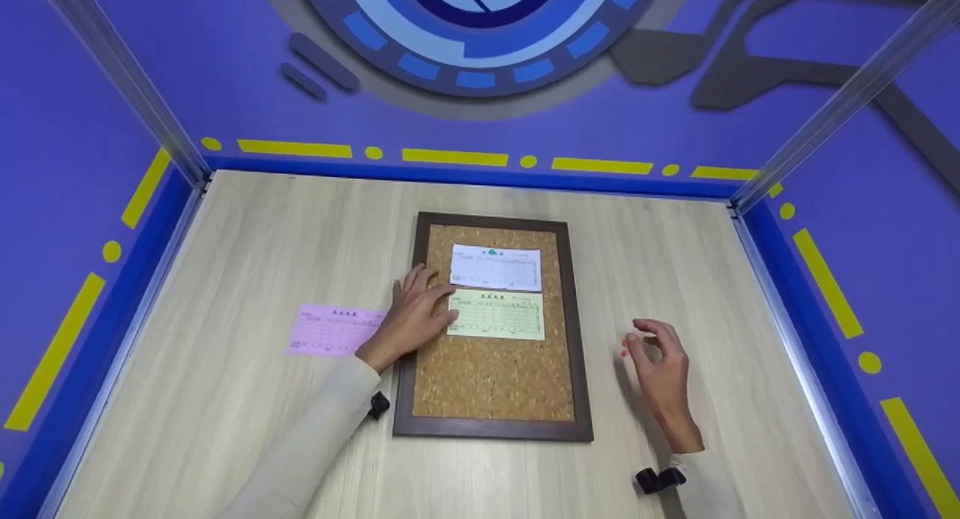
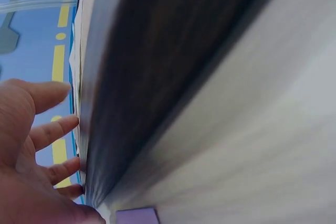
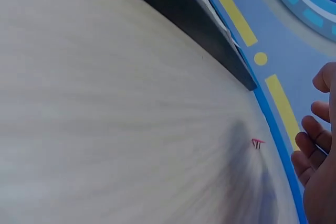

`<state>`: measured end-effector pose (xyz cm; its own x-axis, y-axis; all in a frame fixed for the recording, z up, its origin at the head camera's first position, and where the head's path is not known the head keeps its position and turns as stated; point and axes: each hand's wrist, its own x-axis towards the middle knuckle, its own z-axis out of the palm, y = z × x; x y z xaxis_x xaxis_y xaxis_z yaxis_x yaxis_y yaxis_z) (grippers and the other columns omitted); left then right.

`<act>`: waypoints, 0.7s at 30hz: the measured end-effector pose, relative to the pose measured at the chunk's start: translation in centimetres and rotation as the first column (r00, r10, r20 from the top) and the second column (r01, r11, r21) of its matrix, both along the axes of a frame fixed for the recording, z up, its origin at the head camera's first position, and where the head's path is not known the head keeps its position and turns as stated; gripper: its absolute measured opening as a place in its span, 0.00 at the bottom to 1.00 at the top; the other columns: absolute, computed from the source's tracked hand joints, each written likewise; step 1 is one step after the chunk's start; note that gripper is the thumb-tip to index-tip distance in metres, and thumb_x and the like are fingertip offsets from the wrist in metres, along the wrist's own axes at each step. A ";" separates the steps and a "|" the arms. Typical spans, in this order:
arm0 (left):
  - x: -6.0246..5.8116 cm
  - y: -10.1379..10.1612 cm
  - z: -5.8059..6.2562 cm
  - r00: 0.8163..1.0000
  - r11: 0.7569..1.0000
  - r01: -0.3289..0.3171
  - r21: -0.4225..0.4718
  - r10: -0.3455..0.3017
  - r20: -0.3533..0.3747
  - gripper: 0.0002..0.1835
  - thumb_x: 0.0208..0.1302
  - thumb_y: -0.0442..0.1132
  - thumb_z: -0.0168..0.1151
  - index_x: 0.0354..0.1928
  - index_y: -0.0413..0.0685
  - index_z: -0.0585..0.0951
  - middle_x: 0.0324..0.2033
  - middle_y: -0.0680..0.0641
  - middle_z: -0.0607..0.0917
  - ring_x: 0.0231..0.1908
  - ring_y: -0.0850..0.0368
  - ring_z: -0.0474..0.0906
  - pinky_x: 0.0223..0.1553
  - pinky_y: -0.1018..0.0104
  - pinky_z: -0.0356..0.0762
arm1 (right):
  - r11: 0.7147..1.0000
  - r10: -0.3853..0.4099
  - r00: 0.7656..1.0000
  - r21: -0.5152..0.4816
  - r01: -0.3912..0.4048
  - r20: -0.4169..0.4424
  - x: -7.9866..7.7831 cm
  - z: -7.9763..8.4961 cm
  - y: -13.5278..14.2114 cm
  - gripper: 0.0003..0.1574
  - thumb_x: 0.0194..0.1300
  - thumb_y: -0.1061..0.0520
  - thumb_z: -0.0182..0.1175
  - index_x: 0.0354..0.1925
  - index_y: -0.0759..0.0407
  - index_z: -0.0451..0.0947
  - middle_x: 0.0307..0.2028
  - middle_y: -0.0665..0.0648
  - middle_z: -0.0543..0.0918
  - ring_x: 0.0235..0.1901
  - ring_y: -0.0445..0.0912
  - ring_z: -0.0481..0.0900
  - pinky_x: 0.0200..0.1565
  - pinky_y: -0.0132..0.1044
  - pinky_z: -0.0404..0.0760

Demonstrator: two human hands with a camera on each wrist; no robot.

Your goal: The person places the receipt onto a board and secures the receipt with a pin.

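A cork board (image 1: 491, 380) with a dark brown frame lies flat on the table. On its cork are a white printed slip (image 1: 496, 270), with a small green spot at its top edge, and a pale green printed slip (image 1: 496, 316) just below. My left hand (image 1: 409, 316) spans the frame's left side, its extended fingers and thumb at the left edges of both slips. Right of the board, my right hand (image 1: 660, 373) hovers with loosely bent fingers. Small red pins (image 3: 257, 142) stand on the table near its thumb. In the right wrist view, nothing shows between its fingers.
A pink printed slip (image 1: 334, 330) lies on the table (image 1: 240, 279) left of the board, partly under the left forearm in the head view. Blue-purple panels (image 1: 480, 133) with yellow marks enclose the table at the back and both sides.
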<state>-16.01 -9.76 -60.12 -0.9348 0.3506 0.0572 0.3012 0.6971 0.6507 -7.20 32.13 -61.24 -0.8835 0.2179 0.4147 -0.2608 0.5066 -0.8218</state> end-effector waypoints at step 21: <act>0.6 -1.0 -1.9 0.999 0.995 0.035 0.094 -0.035 0.002 0.31 0.74 0.51 0.69 0.73 0.46 0.81 0.83 0.34 0.63 0.87 0.32 0.42 0.80 0.22 0.34 | 0.997 0.077 0.981 0.011 -0.080 0.177 -0.5 -2.8 2.9 0.16 0.72 0.69 0.72 0.56 0.69 0.86 0.57 0.65 0.84 0.59 0.42 0.78 0.64 0.19 0.71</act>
<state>-15.43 -10.78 -61.97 -0.9223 0.3761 0.0885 0.3220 0.6219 0.7139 -7.73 35.05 -64.01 -0.9571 0.1385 0.2544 -0.1526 0.5056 -0.8492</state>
